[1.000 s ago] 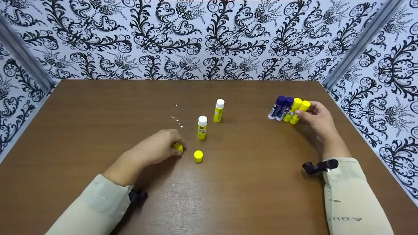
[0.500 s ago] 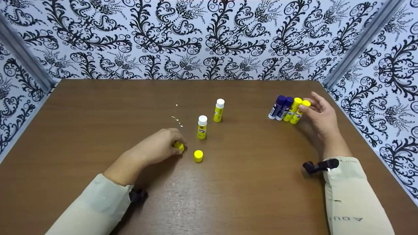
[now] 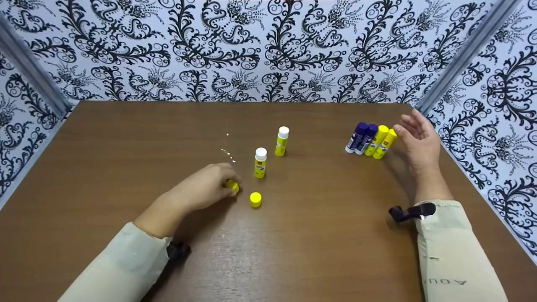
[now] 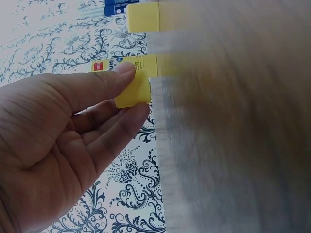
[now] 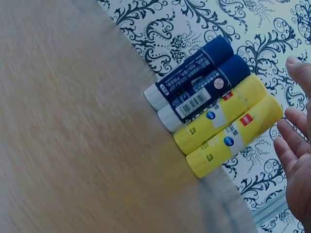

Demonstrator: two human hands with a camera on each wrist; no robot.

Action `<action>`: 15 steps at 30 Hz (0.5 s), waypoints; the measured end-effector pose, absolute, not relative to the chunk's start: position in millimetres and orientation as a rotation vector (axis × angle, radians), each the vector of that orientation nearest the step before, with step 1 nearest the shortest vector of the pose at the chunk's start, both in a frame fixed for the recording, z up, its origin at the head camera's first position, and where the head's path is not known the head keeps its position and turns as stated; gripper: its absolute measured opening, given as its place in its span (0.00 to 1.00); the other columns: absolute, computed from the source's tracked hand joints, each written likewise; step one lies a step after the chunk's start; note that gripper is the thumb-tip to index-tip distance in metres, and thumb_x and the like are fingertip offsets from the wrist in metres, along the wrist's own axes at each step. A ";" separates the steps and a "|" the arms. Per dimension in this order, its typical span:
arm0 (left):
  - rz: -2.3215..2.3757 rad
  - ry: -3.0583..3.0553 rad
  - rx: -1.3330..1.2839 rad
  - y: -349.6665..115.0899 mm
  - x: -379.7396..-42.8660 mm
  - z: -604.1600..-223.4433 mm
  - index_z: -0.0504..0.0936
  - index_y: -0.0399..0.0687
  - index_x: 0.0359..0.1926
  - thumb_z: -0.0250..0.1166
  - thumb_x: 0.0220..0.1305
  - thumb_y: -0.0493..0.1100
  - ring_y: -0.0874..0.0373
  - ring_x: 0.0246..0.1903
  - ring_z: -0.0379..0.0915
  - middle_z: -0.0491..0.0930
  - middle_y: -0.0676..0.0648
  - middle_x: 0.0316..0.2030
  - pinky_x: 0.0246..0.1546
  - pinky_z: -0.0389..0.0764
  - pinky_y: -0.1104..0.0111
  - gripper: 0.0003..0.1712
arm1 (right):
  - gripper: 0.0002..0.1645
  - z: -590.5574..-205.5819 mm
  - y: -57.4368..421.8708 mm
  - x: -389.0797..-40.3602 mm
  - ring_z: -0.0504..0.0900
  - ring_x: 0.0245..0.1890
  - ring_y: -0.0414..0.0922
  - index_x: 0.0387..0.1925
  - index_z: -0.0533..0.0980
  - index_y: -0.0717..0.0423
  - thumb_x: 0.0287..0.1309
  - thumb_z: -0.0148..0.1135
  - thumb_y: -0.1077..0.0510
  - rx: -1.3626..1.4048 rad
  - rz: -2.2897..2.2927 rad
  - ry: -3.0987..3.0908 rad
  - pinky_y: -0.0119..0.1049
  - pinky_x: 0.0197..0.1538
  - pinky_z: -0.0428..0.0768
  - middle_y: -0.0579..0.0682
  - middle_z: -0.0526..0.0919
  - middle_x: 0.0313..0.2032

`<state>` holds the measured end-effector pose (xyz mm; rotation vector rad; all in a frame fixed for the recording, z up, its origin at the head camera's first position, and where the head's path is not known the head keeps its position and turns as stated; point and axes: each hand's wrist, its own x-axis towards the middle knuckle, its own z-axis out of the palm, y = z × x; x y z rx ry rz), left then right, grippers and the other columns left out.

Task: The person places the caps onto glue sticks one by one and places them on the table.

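Observation:
My left hand [image 3: 205, 186] pinches a yellow glue stick cap [image 4: 132, 92] between thumb and fingers, low over the table. Just right of it another yellow cap [image 3: 255, 200] stands on the table. Behind these are two uncapped yellow glue sticks with white tops, a nearer one [image 3: 260, 163] and a farther one [image 3: 282, 141], both upright. On the right, my right hand [image 3: 421, 144] is beside a row of upright glue sticks, apart from them, its fingers loosely extended and holding nothing. The row has two dark blue sticks [image 5: 204, 82] and two yellow sticks [image 5: 235, 136], side by side.
Small white crumbs [image 3: 228, 154] lie on the brown table [image 3: 147, 134] left of the uncapped sticks. Black-and-white patterned panels [image 3: 235, 50] close off the back and sides of the table.
My right hand has let go of the outermost yellow glue stick and drawn back to the right. The left hand has edged slightly right and away with the cap.

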<state>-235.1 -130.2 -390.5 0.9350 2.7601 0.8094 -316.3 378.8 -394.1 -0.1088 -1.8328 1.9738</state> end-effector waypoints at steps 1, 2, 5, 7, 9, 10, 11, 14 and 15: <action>0.811 2.761 0.940 -130.1 -235.1 -390.1 0.89 0.40 0.45 0.71 0.63 0.31 0.51 0.46 0.80 0.85 0.46 0.43 0.53 0.84 0.56 0.10 | 0.47 -392.4 377.8 -316.3 0.79 0.60 0.42 0.76 0.65 0.56 0.57 0.75 0.66 -0.110 1.970 -1.823 0.21 0.60 0.79 0.45 0.84 0.56; 0.814 2.763 0.943 -129.9 -235.0 -389.8 0.89 0.40 0.46 0.71 0.63 0.31 0.51 0.46 0.80 0.85 0.46 0.44 0.53 0.84 0.56 0.10 | 0.46 -390.7 376.8 -316.2 0.79 0.60 0.43 0.75 0.66 0.56 0.57 0.75 0.67 -0.109 1.967 -1.812 0.21 0.60 0.79 0.46 0.84 0.56; 0.818 2.768 0.946 -129.7 -234.8 -389.0 0.89 0.39 0.47 0.72 0.63 0.32 0.50 0.47 0.81 0.85 0.45 0.45 0.54 0.84 0.55 0.11 | 0.44 -385.6 373.3 -315.2 0.80 0.59 0.42 0.74 0.68 0.57 0.57 0.75 0.68 -0.096 1.954 -1.778 0.21 0.59 0.80 0.46 0.84 0.55; 0.824 2.768 0.942 -129.6 -234.9 -388.7 0.88 0.38 0.48 0.72 0.63 0.32 0.49 0.48 0.81 0.85 0.44 0.46 0.54 0.85 0.55 0.12 | 0.43 -382.3 371.2 -314.5 0.80 0.58 0.42 0.73 0.69 0.58 0.57 0.74 0.69 -0.080 1.937 -1.768 0.22 0.59 0.80 0.45 0.85 0.54; 0.825 2.773 0.937 -129.5 -235.2 -388.9 0.88 0.37 0.49 0.72 0.63 0.32 0.48 0.48 0.81 0.85 0.43 0.47 0.54 0.85 0.55 0.13 | 0.43 -379.1 369.0 -313.8 0.80 0.59 0.43 0.73 0.69 0.58 0.57 0.74 0.69 -0.064 1.934 -1.761 0.22 0.60 0.80 0.45 0.85 0.54; 0.827 2.774 0.936 -129.5 -235.3 -388.8 0.87 0.36 0.50 0.72 0.63 0.32 0.48 0.48 0.81 0.85 0.43 0.47 0.55 0.85 0.55 0.13 | 0.43 -377.6 367.8 -313.4 0.80 0.60 0.43 0.73 0.69 0.58 0.57 0.74 0.70 -0.055 1.933 -1.760 0.23 0.61 0.80 0.45 0.85 0.54; 0.828 2.774 0.930 -129.3 -235.3 -388.6 0.87 0.36 0.50 0.72 0.63 0.32 0.48 0.48 0.81 0.85 0.43 0.47 0.55 0.85 0.55 0.14 | 0.43 -376.0 366.5 -312.8 0.80 0.60 0.43 0.73 0.69 0.58 0.56 0.74 0.70 -0.046 1.933 -1.763 0.23 0.61 0.80 0.46 0.85 0.55; 0.818 2.786 0.950 -128.9 -235.2 -387.7 0.87 0.36 0.50 0.72 0.63 0.32 0.48 0.49 0.81 0.85 0.43 0.47 0.56 0.85 0.55 0.14 | 0.43 -371.1 362.4 -311.3 0.79 0.61 0.44 0.73 0.70 0.57 0.56 0.75 0.70 -0.023 1.934 -1.767 0.25 0.64 0.79 0.47 0.85 0.56; 0.815 2.790 0.958 -128.8 -235.0 -387.2 0.87 0.36 0.50 0.72 0.63 0.32 0.48 0.49 0.81 0.85 0.43 0.47 0.56 0.85 0.55 0.14 | 0.43 -369.3 360.7 -310.7 0.79 0.61 0.44 0.72 0.70 0.57 0.56 0.75 0.69 -0.014 1.931 -1.771 0.26 0.66 0.78 0.47 0.85 0.57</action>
